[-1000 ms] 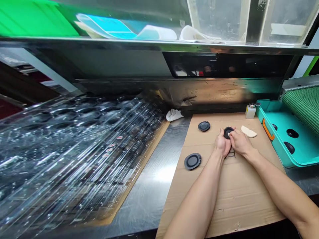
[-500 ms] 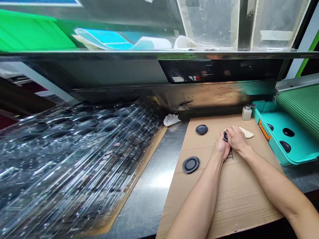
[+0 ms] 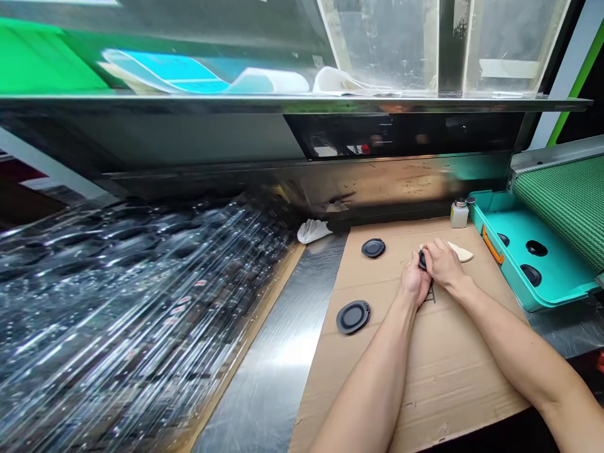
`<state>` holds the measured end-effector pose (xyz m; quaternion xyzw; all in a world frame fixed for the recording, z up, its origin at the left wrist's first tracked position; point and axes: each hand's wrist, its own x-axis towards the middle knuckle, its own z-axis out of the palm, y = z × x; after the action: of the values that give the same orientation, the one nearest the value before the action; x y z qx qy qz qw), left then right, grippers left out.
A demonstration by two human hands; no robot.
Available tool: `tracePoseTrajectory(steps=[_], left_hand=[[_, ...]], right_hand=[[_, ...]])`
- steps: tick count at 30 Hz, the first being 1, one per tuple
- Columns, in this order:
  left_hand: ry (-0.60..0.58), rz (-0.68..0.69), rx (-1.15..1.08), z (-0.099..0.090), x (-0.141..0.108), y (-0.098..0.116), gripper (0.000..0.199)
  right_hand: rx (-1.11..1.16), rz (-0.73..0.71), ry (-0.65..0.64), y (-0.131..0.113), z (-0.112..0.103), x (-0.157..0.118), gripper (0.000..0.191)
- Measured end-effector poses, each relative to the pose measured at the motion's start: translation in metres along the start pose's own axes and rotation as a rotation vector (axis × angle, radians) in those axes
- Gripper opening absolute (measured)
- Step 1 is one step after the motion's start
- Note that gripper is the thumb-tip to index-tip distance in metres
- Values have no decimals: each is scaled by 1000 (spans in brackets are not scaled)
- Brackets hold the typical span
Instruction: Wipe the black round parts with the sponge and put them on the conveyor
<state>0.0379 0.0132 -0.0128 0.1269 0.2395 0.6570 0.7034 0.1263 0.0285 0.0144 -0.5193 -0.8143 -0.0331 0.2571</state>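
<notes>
My left hand (image 3: 415, 280) is closed around a small black round part (image 3: 423, 260), held above the cardboard sheet (image 3: 358, 377). Over the top of that part, the curled fingers of my right hand (image 3: 443, 264) press down and hide most of it. A cream-coloured flat pad or cloth (image 3: 460, 252) lies just behind my right hand, partly covered by it. To the left on the cardboard rest two black round plastic parts, the farther disc (image 3: 374, 248) and the nearer, larger-looking disc (image 3: 353, 316).
A teal tray (image 3: 512, 277) with several black round parts stands at the right, beside a green mesh conveyor belt (image 3: 566, 195). A small white bottle (image 3: 459, 215) is at the back. Clear plastic trays (image 3: 141, 314) are stacked left, near a crumpled white cloth (image 3: 314, 231).
The whole view has shifted slightly, so everything sits a little farther left. Both hands stay on the black part, with hardly any change of grip.
</notes>
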Motion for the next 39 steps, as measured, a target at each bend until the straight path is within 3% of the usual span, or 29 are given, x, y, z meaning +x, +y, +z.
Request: tracePoseTrajectory(steps=[7,16,20,23,27,31,33,36,39], left_hand=[[-20,19,58,-4,2,-1,31],[29,10,-12,-6,5,3,38],[7,24,-4,-4,4,0,38],[34,31,10,-5,4,0,37],[22,-20,19,-8,4,1,42],[-6,14,41,-8,6,-2,39],[1,39,27,-7,7,-3,39],[21,22,17,-8,7,-3,40],[23,-15,59,-9,7,-2,39]], right_hand=[[-74,139,-41,5,-1,0,28],[-64,171,-154,3,-6,-14,28],[-22,193,-128,-4,-5,-7,26],[49,139,-130,-11,-6,-3,24],[114,-2,-237,-10,-12,-7,18],[9,104,-147,2,-13,-7,23],[32,68,-128,5,-12,-5,24],[124,-78,-272,9,-14,-2,17],[36,-2,-306,11,-18,-3,17]])
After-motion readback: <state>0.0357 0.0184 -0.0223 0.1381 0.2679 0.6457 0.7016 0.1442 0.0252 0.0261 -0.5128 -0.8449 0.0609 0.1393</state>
